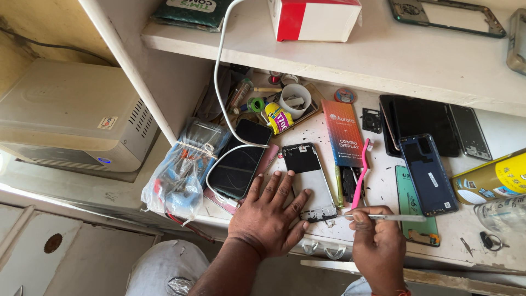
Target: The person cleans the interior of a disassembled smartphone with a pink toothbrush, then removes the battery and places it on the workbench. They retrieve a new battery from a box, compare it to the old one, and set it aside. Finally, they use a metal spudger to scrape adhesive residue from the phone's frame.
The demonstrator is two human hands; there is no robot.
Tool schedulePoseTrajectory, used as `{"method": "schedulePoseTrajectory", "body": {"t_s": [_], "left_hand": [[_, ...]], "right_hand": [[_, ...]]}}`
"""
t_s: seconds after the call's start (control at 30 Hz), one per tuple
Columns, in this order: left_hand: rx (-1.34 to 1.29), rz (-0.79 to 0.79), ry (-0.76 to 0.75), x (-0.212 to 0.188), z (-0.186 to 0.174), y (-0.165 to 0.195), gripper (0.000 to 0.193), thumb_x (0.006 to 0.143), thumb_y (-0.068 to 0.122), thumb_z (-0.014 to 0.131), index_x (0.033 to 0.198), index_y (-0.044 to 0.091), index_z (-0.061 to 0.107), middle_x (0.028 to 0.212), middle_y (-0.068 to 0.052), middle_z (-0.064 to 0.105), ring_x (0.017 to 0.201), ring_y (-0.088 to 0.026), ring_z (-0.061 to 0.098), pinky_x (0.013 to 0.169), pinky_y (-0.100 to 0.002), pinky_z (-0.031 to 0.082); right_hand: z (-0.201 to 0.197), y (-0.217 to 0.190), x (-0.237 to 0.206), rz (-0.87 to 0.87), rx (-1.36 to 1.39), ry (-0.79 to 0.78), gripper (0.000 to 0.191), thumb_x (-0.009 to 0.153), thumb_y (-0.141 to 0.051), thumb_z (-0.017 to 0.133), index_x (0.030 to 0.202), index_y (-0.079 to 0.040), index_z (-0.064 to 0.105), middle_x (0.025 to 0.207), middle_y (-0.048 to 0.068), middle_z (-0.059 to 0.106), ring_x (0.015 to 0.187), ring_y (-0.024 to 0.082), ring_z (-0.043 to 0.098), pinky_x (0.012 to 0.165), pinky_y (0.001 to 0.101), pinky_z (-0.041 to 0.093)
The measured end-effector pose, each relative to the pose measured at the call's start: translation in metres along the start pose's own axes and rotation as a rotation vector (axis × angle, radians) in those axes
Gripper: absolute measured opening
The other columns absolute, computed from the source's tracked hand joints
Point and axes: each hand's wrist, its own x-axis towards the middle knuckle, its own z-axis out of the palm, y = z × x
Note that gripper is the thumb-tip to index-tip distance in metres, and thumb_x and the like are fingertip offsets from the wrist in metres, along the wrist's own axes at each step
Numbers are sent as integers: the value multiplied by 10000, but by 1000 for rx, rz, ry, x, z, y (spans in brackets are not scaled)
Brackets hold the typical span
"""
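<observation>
Head view, looking down on a cluttered white workbench (pixel 378 189). Left hand (pixel 268 216) laid flat, fingers spread apart, pressing on the lower left part of an opened phone body (pixel 309 178) at about 6 o'clock of the bench; nothing gripped. Right hand (pixel 378 244) just to the right at 5 o'clock, fingers pinched together on a pair of metal tweezers (pixel 392 217), held roughly level, one end close to the phone body's lower right corner; contact there too small to tell. Pink toothbrush (pixel 361 172) lying just right of the phone body, bristles toward 12 o'clock. Dark phone with a white cable (pixel 219 82) across it at 9 o'clock of the phone body, beside a clear plastic bag of tools (pixel 181 175). Blue phone back cover (pixel 427 172) at 3 o'clock, overlapping a green back cover (pixel 408 200). Orange and blue display box (pixel 342 131) at 12 o'clock, white cup (pixel 296 98) at 11 o'clock. Yellow can (pixel 490 178) lying far right. Red and white box (pixel 312 19) on the shelf above.
</observation>
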Motion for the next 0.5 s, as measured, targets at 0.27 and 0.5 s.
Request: {"method": "schedulePoseTrajectory", "body": {"t_s": [0.27, 0.5], "left_hand": [[-9, -3, 7, 1, -1, 1, 614, 962, 539, 485, 1487, 223, 524, 1564, -232, 414, 1420, -413, 422, 1160, -605, 261], [-20, 1, 26, -1, -2, 0, 606, 966, 541, 488, 1481, 226, 535, 1560, -229, 428, 1417, -415, 431, 1165, -605, 263]], "right_hand": [[2, -1, 4, 65, 69, -12, 156, 994, -143, 620, 1000, 12, 636, 770, 94, 728, 698, 113, 671, 584, 255, 519], [5, -3, -1, 11, 35, 37, 172, 1013, -159, 615, 1005, 12, 631, 801, 97, 747, 704, 125, 680, 626, 267, 535]]}}
